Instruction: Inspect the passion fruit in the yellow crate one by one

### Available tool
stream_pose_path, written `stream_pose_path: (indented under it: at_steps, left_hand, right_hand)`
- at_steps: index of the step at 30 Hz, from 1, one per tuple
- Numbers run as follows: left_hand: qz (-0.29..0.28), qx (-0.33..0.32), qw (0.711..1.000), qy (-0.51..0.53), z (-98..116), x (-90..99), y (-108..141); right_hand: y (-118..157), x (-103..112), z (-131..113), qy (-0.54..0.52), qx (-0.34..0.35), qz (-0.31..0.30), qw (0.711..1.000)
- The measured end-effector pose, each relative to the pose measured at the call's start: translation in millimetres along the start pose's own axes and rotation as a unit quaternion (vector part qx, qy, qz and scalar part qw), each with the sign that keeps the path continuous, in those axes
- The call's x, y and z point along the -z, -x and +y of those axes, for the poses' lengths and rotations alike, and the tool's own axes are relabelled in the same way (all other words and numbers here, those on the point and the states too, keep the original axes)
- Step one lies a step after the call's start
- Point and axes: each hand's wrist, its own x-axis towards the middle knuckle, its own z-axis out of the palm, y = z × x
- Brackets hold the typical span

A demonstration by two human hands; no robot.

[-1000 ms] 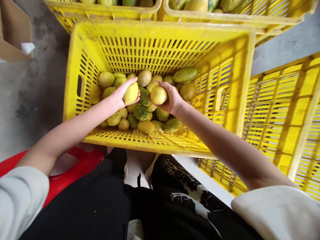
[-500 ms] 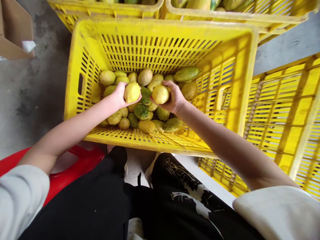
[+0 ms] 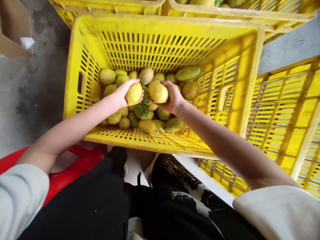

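My left hand [image 3: 127,92] is closed round a smooth yellow fruit [image 3: 134,93], lemon-shaped with a slight point at its lower end. In my right hand [image 3: 173,96] is a second round yellow fruit [image 3: 159,92], gripped from its right side. The two fruits are close together but apart, above a yellow slotted plastic crate [image 3: 160,28]. Beneath them, many yellow and green fruits cover much of the crate's bottom. A knobbly green one [image 3: 142,111] lies below my hands, and a long green-yellow one [image 3: 188,73] rests at the back right. My hands hide part of the pile.
More yellow crates [image 3: 240,13] with fruit stand beyond the far rim. Another yellow crate [image 3: 282,123] is on the right. A red plastic stool [image 3: 85,161] sits by my left leg, and a cardboard box [image 3: 16,25] is at the upper left.
My left hand has shifted slightly right, and its fruit now tilts more. The fruit in my right hand has moved a little left and turned. Both hands keep their hold.
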Motion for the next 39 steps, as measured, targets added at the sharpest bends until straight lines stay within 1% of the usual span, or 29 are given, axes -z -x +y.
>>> stream_pose_path:
  at_steps: [3,7,10,13,15,19,24,28,30,32,35,37,39]
  left_hand:
    - [0.019,0.002,1.0,0.001,-0.3,3.7,-5.6]
    - [0.031,-0.006,0.998,0.047,0.2,7.9,-12.4]
    - [0.042,-0.013,0.998,0.048,-0.5,5.9,-15.2]
    - [0.051,0.003,0.997,0.064,-2.2,1.3,-14.2]
    - [0.047,0.012,0.997,0.066,-2.9,-0.2,-11.6]
    - [0.028,0.013,0.999,0.027,-2.8,3.0,-9.6]
    - [0.017,0.0,1.0,0.006,-4.3,4.3,-11.8]
    - [-0.013,-0.01,0.997,-0.073,-6.0,-3.0,1.7]
    - [-0.016,-0.018,0.996,-0.09,-5.6,-4.8,6.8]
    - [-0.002,-0.025,0.997,-0.074,-4.7,-3.7,6.0]
    - [0.014,-0.028,0.999,-0.009,-3.8,0.6,-2.9]
    - [0.015,-0.021,0.999,0.034,-3.7,1.8,-6.6]
    - [0.01,-0.006,0.998,0.059,-3.6,0.6,-5.0]
  right_hand:
    - [-1.1,-1.6,1.2,-0.002,-0.001,0.0,1.0]
    - [-4.8,0.4,3.2,-0.025,0.009,0.001,1.0]
    - [-3.9,1.6,3.2,-0.036,0.011,-0.009,0.999]
    - [0.9,1.1,1.8,-0.033,0.013,-0.016,0.999]
    - [3.9,0.3,1.1,-0.028,0.017,-0.016,0.999]
    - [4.9,-1.6,1.2,-0.015,0.011,-0.011,1.0]
    - [7.1,-6.5,1.8,-0.042,-0.001,-0.041,0.998]
    - [12.6,-9.6,-0.4,-0.066,-0.015,-0.035,0.997]
    - [13.4,-9.5,-1.0,-0.062,-0.006,-0.025,0.998]
    - [12.4,-8.4,-0.5,-0.041,0.015,-0.011,0.999]
    - [9.8,-6.3,1.2,-0.015,0.038,0.0,0.999]
    - [8.8,-5.7,1.9,-0.012,0.036,-0.001,0.999]
    - [9.2,-6.1,1.6,-0.009,0.03,0.005,1.0]
